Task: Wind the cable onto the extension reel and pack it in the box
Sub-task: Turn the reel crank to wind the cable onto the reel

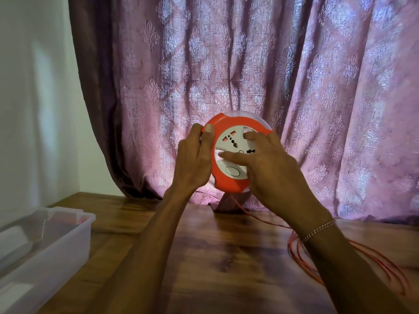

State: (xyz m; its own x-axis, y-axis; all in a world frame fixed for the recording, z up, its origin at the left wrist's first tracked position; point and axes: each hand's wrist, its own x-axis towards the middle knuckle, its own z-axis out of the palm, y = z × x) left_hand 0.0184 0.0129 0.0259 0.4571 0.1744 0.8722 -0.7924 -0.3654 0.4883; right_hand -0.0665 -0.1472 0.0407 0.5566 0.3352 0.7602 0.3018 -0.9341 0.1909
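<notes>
- Orange-and-white, the round extension reel (pixel 235 152) is held up above a wooden table (pixel 204 257), its socket face turned toward the camera, a pink patterned curtain (pixel 249 64) behind it
- The left hand (pixel 195 159) is clamped on the reel's left rim, thumb across the orange edge
- The right hand (pixel 269 168) lies spread over the white socket plate, fingers (pixel 231 156) pressed flat against it, with no closed grasp visible
- A thin orange cable (pixel 376 264) drops from the reel's underside to the tabletop and trails to the right, where it lies in loose loops partly hidden by the right forearm
- A beaded bracelet (pixel 319 230) circles the right wrist
- At far left, a clear plastic box (pixel 68 241) sits open on the table, well apart from the reel; its contents are too blurred to tell
</notes>
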